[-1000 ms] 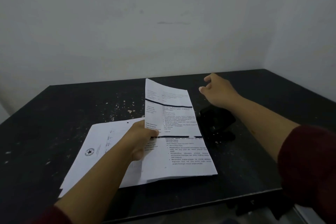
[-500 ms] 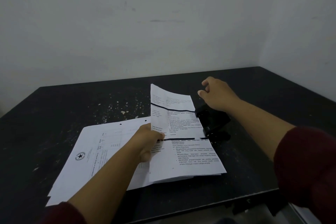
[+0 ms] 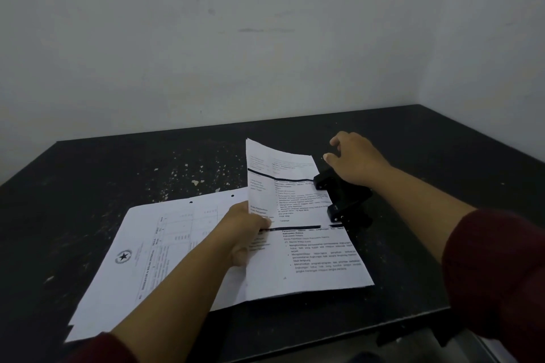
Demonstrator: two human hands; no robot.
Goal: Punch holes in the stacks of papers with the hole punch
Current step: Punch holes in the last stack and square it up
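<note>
- Far left: a flat stack of papers (image 3: 153, 247) lies on the black table (image 3: 73, 186). Two punched holes (image 3: 191, 202) show near its far edge, so this stack looks finished.
- Print on the flat stack: a round star emblem (image 3: 123, 256) and a table of sideways text. The heading is too blurred to read with confidence.
- Left hand (image 3: 246, 233): fingers closed around the left edge of a second sheaf of papers (image 3: 298, 215), thumb on top. The sheaf overlaps the right part of the flat stack; its far half curls up off the table.
- Print on the held sheaf: two heavy black bars, bulleted paragraphs, and a date line that seems to read "12 April 2014". The rest is not legible.
- The sheaf's right edge reaches the black hole punch (image 3: 342, 197), which sits on the table just right of it. Whether the edge is inside the slot cannot be told.
- Right hand (image 3: 354, 162): palm resting on the punch's far end, fingers loosely spread and reaching past it, gripping nothing.
- Judgement: one stack done, second being lined up; no holes visible in it. Left to do: seat the edge, press the lever.
- No brand visible on the punch.
</note>
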